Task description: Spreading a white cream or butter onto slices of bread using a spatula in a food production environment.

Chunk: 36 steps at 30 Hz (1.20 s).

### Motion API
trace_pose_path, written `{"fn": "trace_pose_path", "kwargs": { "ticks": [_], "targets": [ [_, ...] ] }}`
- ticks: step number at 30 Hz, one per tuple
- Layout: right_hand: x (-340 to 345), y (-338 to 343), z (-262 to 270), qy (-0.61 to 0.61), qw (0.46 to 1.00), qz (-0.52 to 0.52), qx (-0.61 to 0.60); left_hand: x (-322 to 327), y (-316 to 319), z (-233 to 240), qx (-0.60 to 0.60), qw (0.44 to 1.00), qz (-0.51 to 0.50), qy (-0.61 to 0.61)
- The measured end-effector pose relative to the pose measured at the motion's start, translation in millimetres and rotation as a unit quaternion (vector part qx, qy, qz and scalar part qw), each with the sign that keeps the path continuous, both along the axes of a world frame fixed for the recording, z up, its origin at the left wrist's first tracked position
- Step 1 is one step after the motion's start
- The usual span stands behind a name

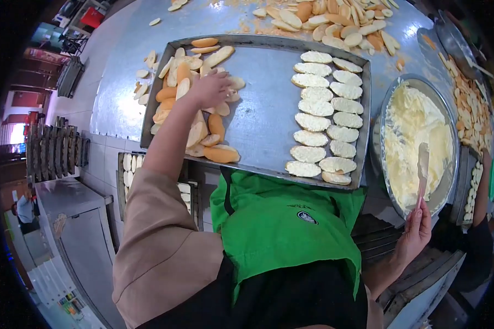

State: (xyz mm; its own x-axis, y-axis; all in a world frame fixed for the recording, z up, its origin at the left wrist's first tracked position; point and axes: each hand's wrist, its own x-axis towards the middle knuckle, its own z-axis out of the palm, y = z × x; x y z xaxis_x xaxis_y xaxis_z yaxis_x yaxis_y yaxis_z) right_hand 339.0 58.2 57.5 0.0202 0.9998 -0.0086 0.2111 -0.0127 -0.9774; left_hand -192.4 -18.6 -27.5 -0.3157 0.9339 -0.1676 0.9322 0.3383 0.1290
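My left hand reaches into a pile of plain bread slices at the left end of a large metal baking tray. Its fingers bend down among the slices, and whether they grip one is hidden. Two columns of oval bread slices coated with pale cream line the tray's right side. My right hand holds a spreading spatula by its handle. The blade rests over pale yellow cream in a wide metal bowl, right of the tray.
Loose bread slices are heaped on the metal table beyond the tray. At far right, another person's arm is near a second tray of coated slices. Lower trays stand beneath the table's near edge.
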Motion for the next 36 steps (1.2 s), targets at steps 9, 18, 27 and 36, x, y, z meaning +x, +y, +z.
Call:
{"fn": "trace_pose_path", "kwargs": {
  "ticks": [9,18,27,36],
  "targets": [
    [-30,42,28,-0.184,0.982,0.026,0.043,-75,57,-35,0.122,0.983,0.089,0.100],
    [-11,68,24,-0.423,0.904,0.032,0.061,-32,73,3,0.080,0.996,0.034,0.029],
    [4,122,7,-0.648,0.760,0.055,0.007,-31,32,16,0.448,0.795,0.213,-0.350],
    [6,159,0,-0.620,0.750,0.230,0.014,64,14,10,0.384,0.402,0.122,-0.822]
  ]
}}
